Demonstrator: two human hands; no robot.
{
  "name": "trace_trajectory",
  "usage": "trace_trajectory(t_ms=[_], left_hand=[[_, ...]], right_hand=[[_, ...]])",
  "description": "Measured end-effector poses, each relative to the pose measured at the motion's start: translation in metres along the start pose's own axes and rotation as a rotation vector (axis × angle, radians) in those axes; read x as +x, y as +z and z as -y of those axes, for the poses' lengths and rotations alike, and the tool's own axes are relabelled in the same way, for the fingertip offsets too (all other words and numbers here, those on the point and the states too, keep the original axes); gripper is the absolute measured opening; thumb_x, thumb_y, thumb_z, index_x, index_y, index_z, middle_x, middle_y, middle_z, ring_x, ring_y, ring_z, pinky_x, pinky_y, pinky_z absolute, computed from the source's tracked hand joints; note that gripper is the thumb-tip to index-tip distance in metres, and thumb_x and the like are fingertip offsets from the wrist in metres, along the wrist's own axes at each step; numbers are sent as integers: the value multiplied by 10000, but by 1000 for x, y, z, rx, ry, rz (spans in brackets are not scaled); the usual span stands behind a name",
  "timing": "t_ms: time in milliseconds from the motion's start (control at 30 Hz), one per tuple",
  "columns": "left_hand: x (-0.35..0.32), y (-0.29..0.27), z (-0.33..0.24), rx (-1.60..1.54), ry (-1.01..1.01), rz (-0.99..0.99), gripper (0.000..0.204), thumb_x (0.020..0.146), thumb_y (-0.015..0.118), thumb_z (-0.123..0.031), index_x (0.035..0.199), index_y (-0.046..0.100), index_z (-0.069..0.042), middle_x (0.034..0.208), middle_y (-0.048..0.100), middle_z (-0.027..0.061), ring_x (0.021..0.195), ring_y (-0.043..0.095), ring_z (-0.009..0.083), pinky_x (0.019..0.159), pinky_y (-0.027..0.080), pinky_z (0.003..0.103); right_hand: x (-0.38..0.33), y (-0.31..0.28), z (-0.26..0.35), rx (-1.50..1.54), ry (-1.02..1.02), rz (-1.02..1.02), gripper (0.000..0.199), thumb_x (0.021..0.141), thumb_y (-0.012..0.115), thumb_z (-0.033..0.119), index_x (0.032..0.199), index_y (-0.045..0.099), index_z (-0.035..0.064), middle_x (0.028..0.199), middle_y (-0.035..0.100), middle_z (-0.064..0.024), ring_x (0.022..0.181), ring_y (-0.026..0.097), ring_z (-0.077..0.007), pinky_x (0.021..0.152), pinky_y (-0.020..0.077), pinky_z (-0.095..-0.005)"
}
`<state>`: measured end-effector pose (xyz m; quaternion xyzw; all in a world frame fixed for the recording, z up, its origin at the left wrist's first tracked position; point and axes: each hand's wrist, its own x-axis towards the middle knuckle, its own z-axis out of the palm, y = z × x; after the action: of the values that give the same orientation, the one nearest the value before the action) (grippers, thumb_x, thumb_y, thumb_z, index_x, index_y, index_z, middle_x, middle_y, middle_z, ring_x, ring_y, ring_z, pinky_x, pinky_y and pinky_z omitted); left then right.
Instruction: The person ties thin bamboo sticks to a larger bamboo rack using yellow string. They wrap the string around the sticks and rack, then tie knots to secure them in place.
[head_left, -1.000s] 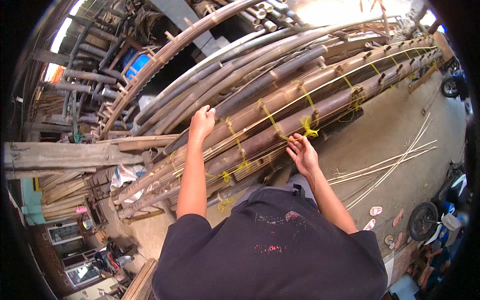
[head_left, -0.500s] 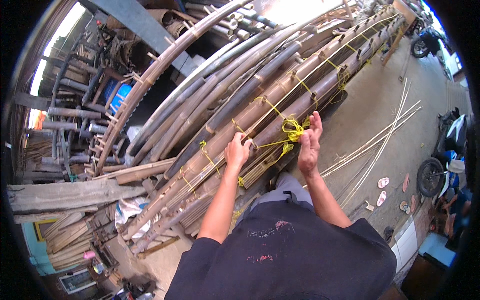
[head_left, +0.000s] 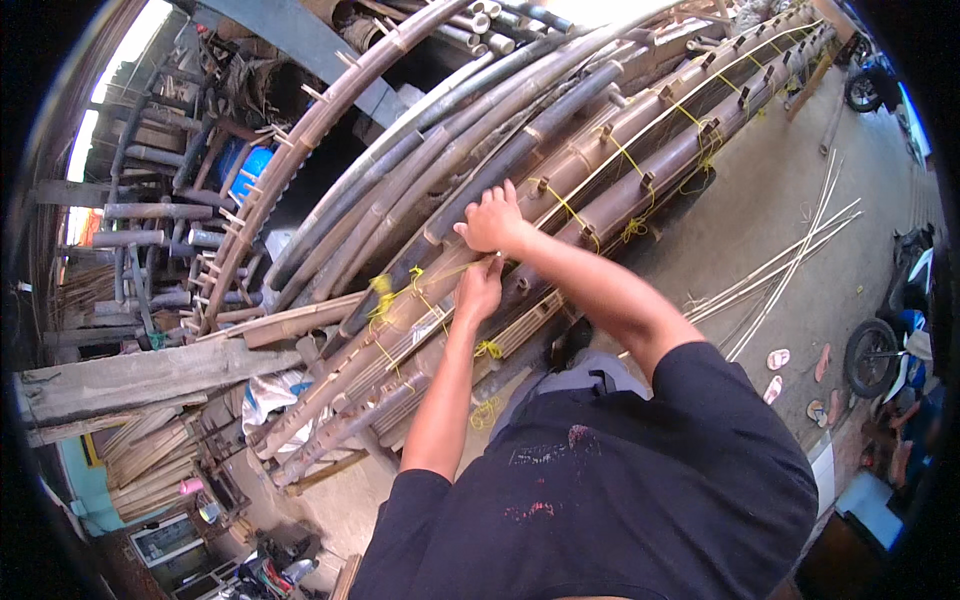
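Two long bamboo poles with short pegs, the far pole (head_left: 575, 160) and the near pole (head_left: 618, 208), run diagonally side by side, with yellow string (head_left: 566, 204) tied across them at intervals. My left hand (head_left: 478, 292) is closed in a pinch at the poles, and a stretch of yellow string leads leftward from its fingertips. Above and beyond it, my right hand (head_left: 495, 220) reaches across the poles with its fingers apart, holding nothing that I can see. A blurred bundle of yellow string (head_left: 380, 298) is at the far pole, left of both hands.
More curved bamboo poles (head_left: 400, 190) are stacked beyond the work. At the left lie a grey plank (head_left: 150, 375) and many short bamboo pieces. Thin pale strips (head_left: 775, 265) lie on the floor at right, with sandals (head_left: 775, 370) and a motorbike wheel (head_left: 872, 355) nearby.
My right hand has crossed from the near side to the far side of the poles and let go of the yellow string bundle. The bundle has moved left, past my left hand.
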<state>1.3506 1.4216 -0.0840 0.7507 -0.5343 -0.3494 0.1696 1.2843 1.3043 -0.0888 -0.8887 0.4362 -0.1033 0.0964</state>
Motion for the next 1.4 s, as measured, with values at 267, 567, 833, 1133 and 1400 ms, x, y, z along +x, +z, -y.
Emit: trace_trajectory(t_ms=[267,567,833,1133,1400], left_hand=[[-12,1,9,16,-38,-141,262,971,539,-292,1080,673,-96,963,698,198,916,672,387,776,517,468],[87,-57,-31,-228,227,-589,306,1014,474,-235,1036,692,-22,758,685,174,667,666,250,638,521,390],[81,-84,21,20,380,-333,292,955,552,-294,965,707,-47,847,712,185,805,688,348,763,521,464],[-100,-79,128,211,140,-28,227,899,578,-211,973,675,-21,969,685,241,905,662,421,816,513,492],[-73,-11,187,-53,530,-631,339,910,612,-244,1194,618,-59,1022,689,203,979,647,422,872,490,521]], right_hand=[[-156,-44,-17,720,-521,330,398,968,537,254,669,547,-9,646,560,-211,595,515,-312,613,446,-430],[-192,-15,-20,845,-273,109,404,957,553,260,653,528,-5,588,479,-209,615,527,-383,731,485,-475],[-223,26,18,2126,1134,-132,597,999,408,583,1249,533,56,1134,622,-107,1061,582,-221,932,498,-458],[-189,49,161,2527,995,-294,277,1006,498,368,929,595,120,872,659,-42,835,642,-194,799,524,-382],[-79,-46,218,311,-648,516,311,961,474,295,1125,614,71,984,672,-201,969,671,-328,846,509,-506]])
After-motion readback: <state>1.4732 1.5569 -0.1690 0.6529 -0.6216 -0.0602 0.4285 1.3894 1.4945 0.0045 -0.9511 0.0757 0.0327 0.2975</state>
